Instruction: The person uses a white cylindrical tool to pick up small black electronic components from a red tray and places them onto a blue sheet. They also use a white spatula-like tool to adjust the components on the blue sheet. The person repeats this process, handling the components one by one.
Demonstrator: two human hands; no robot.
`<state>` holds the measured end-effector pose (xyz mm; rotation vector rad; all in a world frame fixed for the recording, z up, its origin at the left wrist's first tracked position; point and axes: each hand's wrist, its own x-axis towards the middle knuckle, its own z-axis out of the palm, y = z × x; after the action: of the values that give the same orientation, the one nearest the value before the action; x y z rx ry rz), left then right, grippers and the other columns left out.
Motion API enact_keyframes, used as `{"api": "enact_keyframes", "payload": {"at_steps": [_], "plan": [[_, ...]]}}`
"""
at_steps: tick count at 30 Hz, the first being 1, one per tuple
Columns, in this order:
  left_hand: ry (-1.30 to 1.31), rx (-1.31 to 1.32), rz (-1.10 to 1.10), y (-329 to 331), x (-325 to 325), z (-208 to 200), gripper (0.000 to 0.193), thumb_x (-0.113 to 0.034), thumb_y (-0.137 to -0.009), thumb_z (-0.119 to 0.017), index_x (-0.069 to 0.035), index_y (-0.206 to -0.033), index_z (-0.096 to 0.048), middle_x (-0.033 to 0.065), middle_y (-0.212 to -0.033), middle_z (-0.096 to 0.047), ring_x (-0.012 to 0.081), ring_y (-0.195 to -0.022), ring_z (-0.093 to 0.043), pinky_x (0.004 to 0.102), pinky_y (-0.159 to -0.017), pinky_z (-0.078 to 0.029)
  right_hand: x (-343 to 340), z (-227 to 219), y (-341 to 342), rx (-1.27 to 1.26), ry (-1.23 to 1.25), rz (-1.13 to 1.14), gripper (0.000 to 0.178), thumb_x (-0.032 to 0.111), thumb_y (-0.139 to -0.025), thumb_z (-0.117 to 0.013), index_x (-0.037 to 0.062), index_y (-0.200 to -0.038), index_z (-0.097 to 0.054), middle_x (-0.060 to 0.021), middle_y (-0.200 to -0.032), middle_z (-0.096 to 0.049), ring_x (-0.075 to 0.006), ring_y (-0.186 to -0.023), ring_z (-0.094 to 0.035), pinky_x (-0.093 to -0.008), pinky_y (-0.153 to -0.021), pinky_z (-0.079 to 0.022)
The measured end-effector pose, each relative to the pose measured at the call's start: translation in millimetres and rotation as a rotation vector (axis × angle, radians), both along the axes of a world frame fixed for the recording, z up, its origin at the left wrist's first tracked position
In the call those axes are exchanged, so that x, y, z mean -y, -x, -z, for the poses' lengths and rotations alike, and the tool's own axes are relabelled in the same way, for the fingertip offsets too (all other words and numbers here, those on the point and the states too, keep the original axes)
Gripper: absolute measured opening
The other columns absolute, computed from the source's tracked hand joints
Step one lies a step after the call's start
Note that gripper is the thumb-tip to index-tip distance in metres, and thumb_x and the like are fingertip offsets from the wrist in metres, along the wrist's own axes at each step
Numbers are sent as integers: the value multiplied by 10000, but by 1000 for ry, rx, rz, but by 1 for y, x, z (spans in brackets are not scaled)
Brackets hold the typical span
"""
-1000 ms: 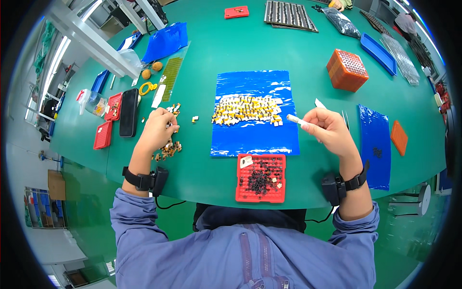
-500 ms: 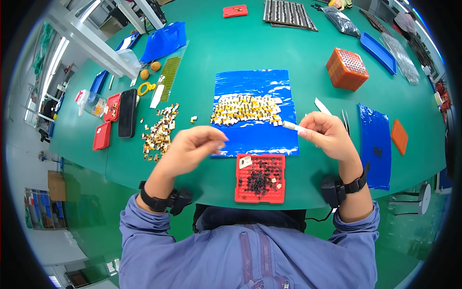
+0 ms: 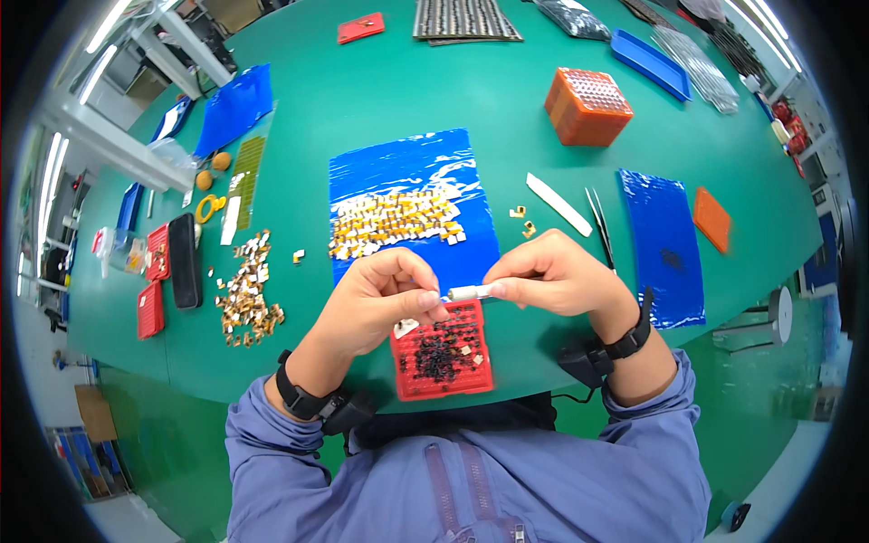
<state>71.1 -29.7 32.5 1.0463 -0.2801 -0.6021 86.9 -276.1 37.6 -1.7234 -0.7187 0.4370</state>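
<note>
Over the upper edge of a red pegged tray [image 3: 445, 393], my two hands meet. My right hand [image 3: 566, 281] pinches a short whitish cylindrical stick [image 3: 466, 293], its tip pointing left. My left hand [image 3: 371, 303] is closed in a pinch at that tip; whatever tiny thing it holds is too small to name. Small black parts [image 3: 439, 359] and a few pale square pieces lie in the tray. Beyond the hands, a blue sheet [image 3: 398, 158] carries rows of small white-and-yellow pieces [image 3: 398, 222].
Loose gold-and-white pieces [image 3: 249, 303] are heaped at left, near a black case [image 3: 186, 262] and yellow scissors [image 3: 210, 209]. At right lie a white strip [image 3: 558, 205], tweezers [image 3: 597, 222], a second blue sheet [image 3: 665, 271] and an orange block [image 3: 590, 122].
My hands have come together above the tray, bringing the stick's tip to my left fingertips. The view has shifted, so the table things appear further left.
</note>
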Motion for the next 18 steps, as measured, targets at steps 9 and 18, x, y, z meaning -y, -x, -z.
{"api": "enact_keyframes", "payload": {"at_steps": [9, 18], "plan": [[142, -127, 62, 6, 4, 19, 101, -6, -848, -604, -12, -912, -527, 71, -847, -596, 172, -769, -660, 260, -667, -557, 1, -2, 1, 6, 26, -59, 153, 123, -872, -601, -13, -877, -670, -54, -580, -582, -109, -495, -526, -250, -459, -392], [216, -90, 28, 10, 9, 22, 95, -33, -865, -590, -21, -907, -505, 69, -852, -567, 145, -762, -636, 263, -687, -551, 2, -2, -1, 70, 18, -60, 140, 119, -847, -637, -18, -863, -664, -56, -611, -586, -98, -510, -510, -248, -472, -383]]}}
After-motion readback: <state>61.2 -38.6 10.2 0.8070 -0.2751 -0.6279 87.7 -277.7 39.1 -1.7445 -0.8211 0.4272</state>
